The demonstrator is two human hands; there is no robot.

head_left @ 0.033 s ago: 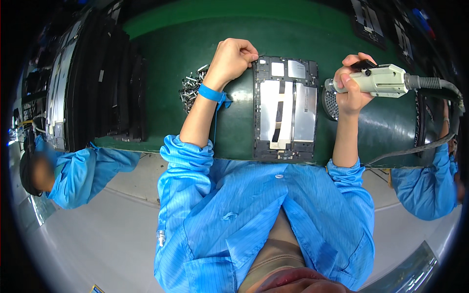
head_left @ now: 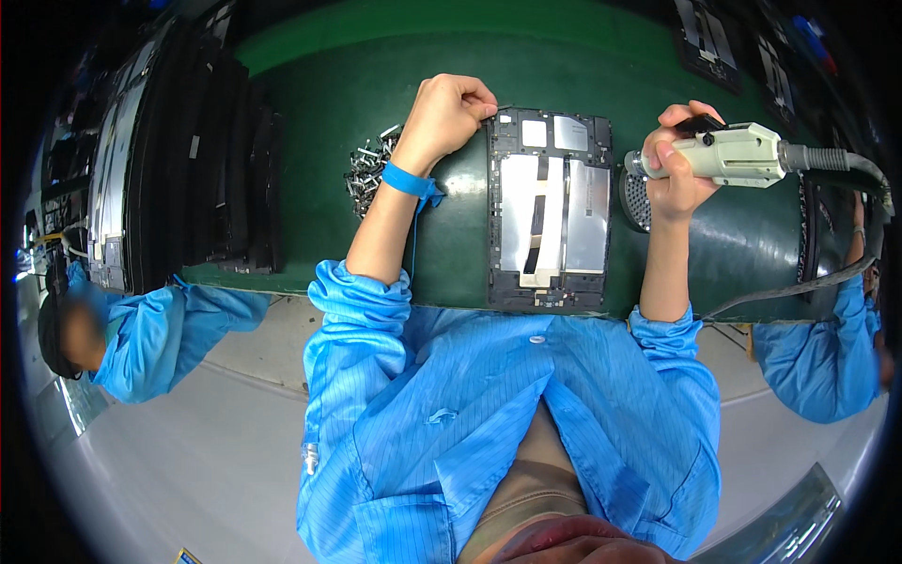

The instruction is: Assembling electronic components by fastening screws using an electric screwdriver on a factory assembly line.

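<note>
An opened tablet (head_left: 583, 211) lies on the green table in front of me, its silver battery panels and black frame exposed. At its far left corner is my left hand (head_left: 446, 113), thumb and fingertips pinched together; what they grip is too small to tell. A blue wrist strap (head_left: 407, 180) circles that wrist. To the tablet's right, my right hand (head_left: 681, 169) is wrapped around a pale hot-air gun (head_left: 742, 155), held level with a ribbed hose leading off right. Under its left end shows a round perforated metal disc (head_left: 636, 202).
Beside my left forearm sits a heap of small metal parts (head_left: 362, 174). A tall stack of dark tablet housings (head_left: 188, 179) stands at the left. Another opened tablet (head_left: 707, 42) lies far right. The hot-air gun's cable (head_left: 799, 287) curves along the right. Co-workers in blue sit on both sides.
</note>
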